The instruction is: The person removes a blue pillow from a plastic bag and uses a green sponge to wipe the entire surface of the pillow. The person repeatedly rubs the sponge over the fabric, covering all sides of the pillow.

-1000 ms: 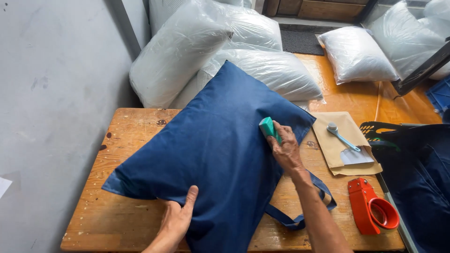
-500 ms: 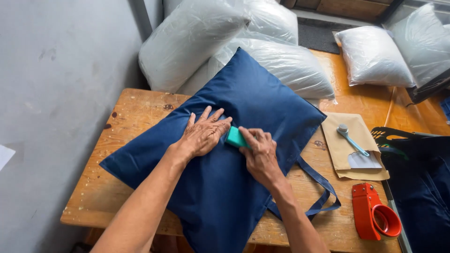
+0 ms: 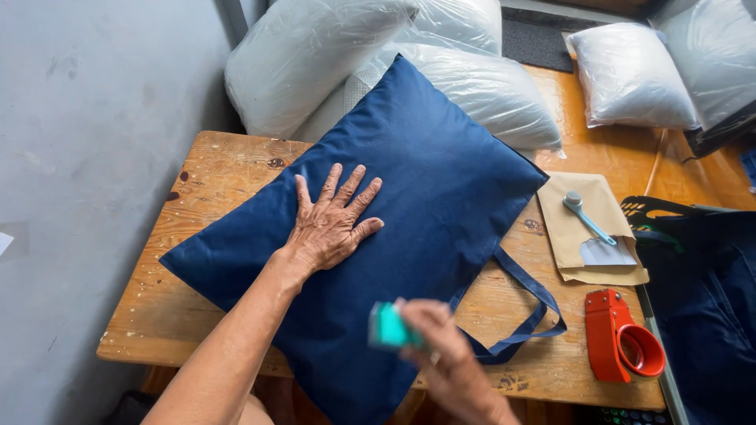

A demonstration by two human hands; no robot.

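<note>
A wooden table (image 3: 197, 181) stood against a grey wall (image 3: 87, 102). 4 clear-wrapped white pillows (image 3: 630, 75) lay piled behind. A brown paper envelope (image 3: 587, 236) carried a small light-blue brush (image 3: 587, 216). A red tape dispenser (image 3: 622, 338) sat near the edge.

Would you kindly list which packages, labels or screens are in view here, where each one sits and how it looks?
Clear plastic-wrapped white pillows: stacked behind the table, puffy.
Another wrapped white pillow: far right, on the orange surface.
Navy fabric bag: across the wooden table, plump, long handles.
Brown paper envelope: right of the bag, flat.
No labels or screens show.
</note>
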